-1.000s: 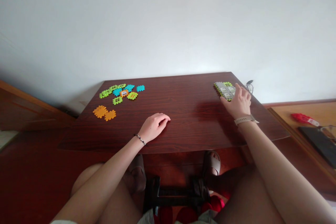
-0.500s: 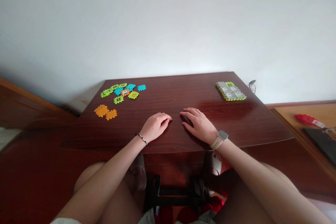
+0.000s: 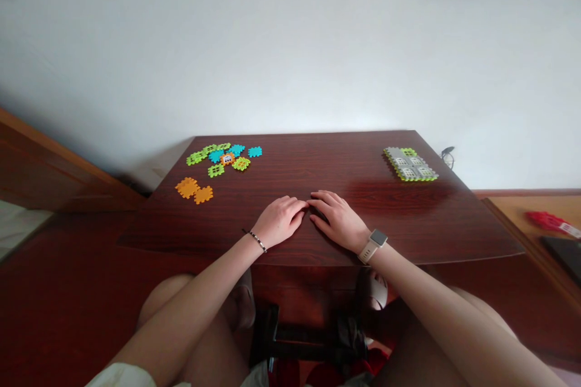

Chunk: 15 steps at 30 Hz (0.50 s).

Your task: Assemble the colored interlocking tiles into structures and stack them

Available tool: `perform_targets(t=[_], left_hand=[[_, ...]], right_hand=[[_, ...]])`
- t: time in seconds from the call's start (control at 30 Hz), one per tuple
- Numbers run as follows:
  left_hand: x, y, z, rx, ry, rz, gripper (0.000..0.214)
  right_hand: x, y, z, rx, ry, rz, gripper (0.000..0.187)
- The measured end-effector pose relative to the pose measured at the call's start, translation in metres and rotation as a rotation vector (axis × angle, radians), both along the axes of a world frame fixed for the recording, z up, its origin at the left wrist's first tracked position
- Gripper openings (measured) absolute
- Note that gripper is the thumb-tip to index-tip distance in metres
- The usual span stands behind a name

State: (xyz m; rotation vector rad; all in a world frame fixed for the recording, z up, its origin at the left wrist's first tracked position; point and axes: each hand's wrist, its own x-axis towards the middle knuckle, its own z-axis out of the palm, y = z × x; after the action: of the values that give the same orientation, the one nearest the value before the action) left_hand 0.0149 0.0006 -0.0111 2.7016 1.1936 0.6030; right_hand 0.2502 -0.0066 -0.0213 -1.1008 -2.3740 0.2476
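Observation:
My left hand (image 3: 279,222) rests palm down on the dark wooden table (image 3: 354,236), fingers loosely curled, holding nothing. My right hand (image 3: 338,217) lies flat beside it, fingers stretched out, the fingertips of both hands nearly touching at the table's middle. A joined flat panel of grey and green tiles (image 3: 410,164) lies at the far right. Loose interlocking tiles in green, blue and orange (image 3: 222,158) lie at the far left, with two orange tiles (image 3: 195,190) nearer to me.
A white wall stands behind the table. A wooden surface at the right carries a red object (image 3: 549,221) and a dark flat item (image 3: 565,251). A small dark cable end (image 3: 448,156) sits by the table's far right corner. My knees are under the table.
My right hand let go of the grey and green panel at the far right and came back to the table's middle beside my left hand. The view shifted slightly.

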Motion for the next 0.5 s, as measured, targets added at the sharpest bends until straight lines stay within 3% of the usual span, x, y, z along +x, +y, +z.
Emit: perform_targets(t=[0.5], left_hand=[[0.0,-0.0011,-0.0002,0.021,0.031,0.003,0.017]], right_hand=[[-0.0004,-0.0009,0.0001,0.007,0.008,0.006,0.034]])
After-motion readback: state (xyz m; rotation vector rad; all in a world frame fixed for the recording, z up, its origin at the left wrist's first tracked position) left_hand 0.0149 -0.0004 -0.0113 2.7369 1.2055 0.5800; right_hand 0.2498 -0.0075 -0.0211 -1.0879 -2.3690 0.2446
